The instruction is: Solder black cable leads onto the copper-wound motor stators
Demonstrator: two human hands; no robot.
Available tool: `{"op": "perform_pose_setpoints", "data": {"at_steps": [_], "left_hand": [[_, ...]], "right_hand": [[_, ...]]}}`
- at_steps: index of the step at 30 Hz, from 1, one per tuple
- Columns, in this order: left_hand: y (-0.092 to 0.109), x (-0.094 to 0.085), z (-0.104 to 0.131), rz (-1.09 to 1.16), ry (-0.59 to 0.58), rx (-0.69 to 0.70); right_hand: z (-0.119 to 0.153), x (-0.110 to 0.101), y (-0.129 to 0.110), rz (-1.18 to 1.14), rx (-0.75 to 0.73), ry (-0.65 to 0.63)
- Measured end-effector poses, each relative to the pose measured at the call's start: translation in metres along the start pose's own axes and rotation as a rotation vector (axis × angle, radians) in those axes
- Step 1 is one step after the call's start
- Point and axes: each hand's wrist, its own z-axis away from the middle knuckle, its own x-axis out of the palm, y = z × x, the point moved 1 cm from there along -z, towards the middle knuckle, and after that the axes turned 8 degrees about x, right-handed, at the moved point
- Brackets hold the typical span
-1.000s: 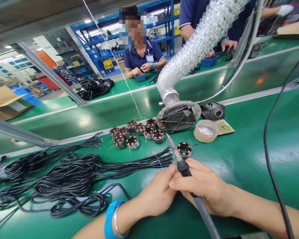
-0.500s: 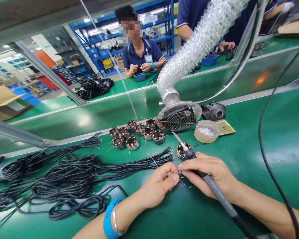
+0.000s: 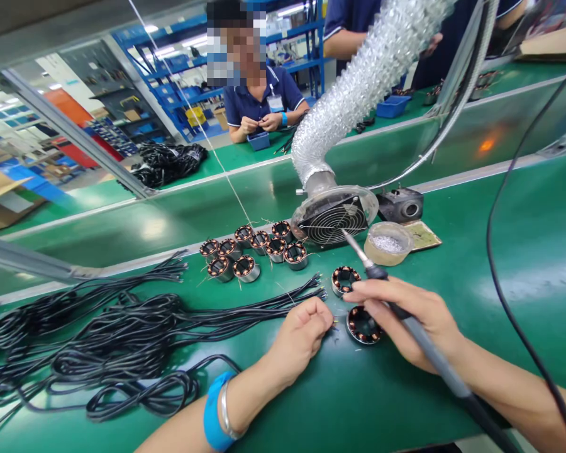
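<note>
My left hand (image 3: 304,330) is closed in a pinch. Thin coloured wire tips (image 3: 336,321) poke out past its fingertips; the rest of them is hidden by the hand. My right hand (image 3: 412,318) is wrapped round a soldering iron (image 3: 417,340), whose metal tip points up and left, in front of the fan grille. Under the right fingers lies a motor stator (image 3: 363,325) with copper windings, just right of the left fingertips. A second stator (image 3: 345,280) stands right behind it, partly covered by the right hand.
Several stators (image 3: 246,268) stand in a group at the back. Black cables (image 3: 136,340) lie in coils on the left. A fume extractor (image 3: 334,220) hangs near a round tub (image 3: 388,243) and an iron holder (image 3: 402,205). A co-worker (image 3: 264,100) sits across the bench.
My hands have moved apart, and the soldering iron has shifted right. The nearer stator, hidden before, now shows between the hands.
</note>
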Motion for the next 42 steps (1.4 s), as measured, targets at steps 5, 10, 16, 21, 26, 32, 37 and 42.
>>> {"op": "perform_pose_setpoints", "data": {"at_steps": [5,10,16,21,26,32,37,42], "left_hand": [[0.000,0.001,-0.004,-0.053,0.062,0.053],[0.000,-0.002,-0.008,-0.145,0.064,0.107],[0.001,-0.005,-0.012,-0.202,0.043,0.097],[0.001,-0.005,-0.012,-0.217,0.028,0.099],[-0.001,-0.006,-0.012,-0.221,0.013,0.103],[-0.001,-0.007,-0.014,-0.203,-0.001,0.110],[-0.002,-0.007,-0.014,-0.182,-0.013,0.112],[-0.002,-0.006,-0.013,-0.163,-0.003,0.113]], "right_hand": [[0.010,-0.030,-0.005,0.084,0.072,0.044],[0.012,-0.037,-0.008,0.060,0.083,0.110],[0.007,-0.031,-0.010,0.103,0.098,0.165],[0.006,-0.028,-0.010,0.113,0.107,0.169],[0.006,-0.026,-0.010,0.115,0.100,0.163],[0.006,-0.024,-0.011,0.118,0.067,0.147],[0.003,-0.021,-0.019,0.107,0.010,0.106],[0.005,-0.018,-0.028,0.147,-0.044,0.075]]}}
